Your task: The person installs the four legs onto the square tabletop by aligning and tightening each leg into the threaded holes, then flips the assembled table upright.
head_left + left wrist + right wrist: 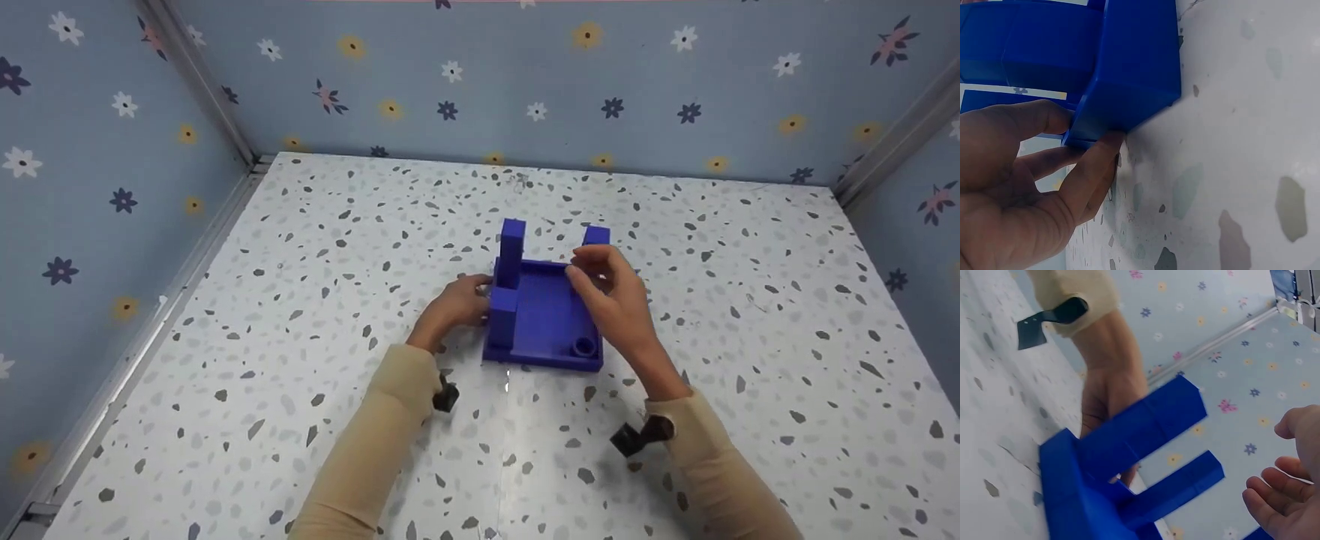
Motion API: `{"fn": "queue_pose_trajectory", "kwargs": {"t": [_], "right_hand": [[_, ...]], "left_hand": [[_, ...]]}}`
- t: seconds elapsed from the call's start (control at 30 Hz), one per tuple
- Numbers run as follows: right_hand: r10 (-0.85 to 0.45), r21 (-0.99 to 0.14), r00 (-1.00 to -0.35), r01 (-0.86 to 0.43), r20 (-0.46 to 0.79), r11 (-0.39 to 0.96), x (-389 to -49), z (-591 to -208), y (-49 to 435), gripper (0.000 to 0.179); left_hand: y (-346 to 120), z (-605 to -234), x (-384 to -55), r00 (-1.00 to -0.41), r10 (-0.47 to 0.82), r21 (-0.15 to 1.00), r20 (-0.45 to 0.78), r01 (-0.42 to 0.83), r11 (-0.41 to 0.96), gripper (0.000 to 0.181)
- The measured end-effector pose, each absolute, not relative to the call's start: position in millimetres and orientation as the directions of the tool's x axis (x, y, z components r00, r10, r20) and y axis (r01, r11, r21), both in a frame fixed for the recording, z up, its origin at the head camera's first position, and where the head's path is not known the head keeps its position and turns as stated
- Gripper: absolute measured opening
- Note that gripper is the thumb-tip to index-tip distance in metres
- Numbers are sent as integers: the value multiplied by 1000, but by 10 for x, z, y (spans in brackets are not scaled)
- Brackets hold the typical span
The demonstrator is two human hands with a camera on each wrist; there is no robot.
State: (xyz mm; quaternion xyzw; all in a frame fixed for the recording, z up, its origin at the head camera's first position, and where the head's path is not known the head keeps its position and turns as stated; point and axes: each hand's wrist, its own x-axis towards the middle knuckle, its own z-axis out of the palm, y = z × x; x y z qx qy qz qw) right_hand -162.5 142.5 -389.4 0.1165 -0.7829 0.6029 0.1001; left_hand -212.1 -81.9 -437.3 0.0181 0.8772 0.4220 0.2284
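A blue plastic tray-like base with low walls and upright square posts sits on the table. Along its left side rise a tall post and a shorter front post. Another post stands at the back right, partly hidden by my right hand. A small round socket is in the front right corner. My left hand holds the base's left edge, its fingertips against the side near the tabletop. Over the right side, my right hand hovers with loosely bent fingers and nothing between them.
The table has a white speckled top. Flowered blue panels wall it in at the back and sides, joined by metal corner rails. Dark camera mounts are strapped at both wrists.
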Motion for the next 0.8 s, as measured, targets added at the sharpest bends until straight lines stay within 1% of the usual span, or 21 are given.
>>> {"fn": "queue_pose_trajectory", "kwargs": {"t": [0.13, 0.37, 0.57, 0.67, 0.8], "right_hand": [[-15, -929, -959, -278, 283, 243, -1674, -3859, 1586, 32], [38, -957, -972, -220, 231, 189, -1732, -3857, 1791, 38], [66, -974, -983, -160, 172, 159, -1782, -3913, 1930, 39], [87, -979, -988, -109, 125, 170, -1813, -3954, 1995, 38], [119, -987, -992, -32, 51, 157, -1862, -4015, 2072, 31]], "left_hand": [[-824, -4367, -2116, -892, 225, 745, -392, -165, 646, 59], [-830, -4392, -2132, -904, 230, 712, -361, -108, 694, 58], [-828, -4382, -2126, -902, 228, 717, -366, -117, 687, 59], [-826, -4375, -2121, -903, 223, 717, -368, -123, 686, 59], [-823, -4375, -2114, -903, 224, 721, -367, -123, 682, 59]]}}
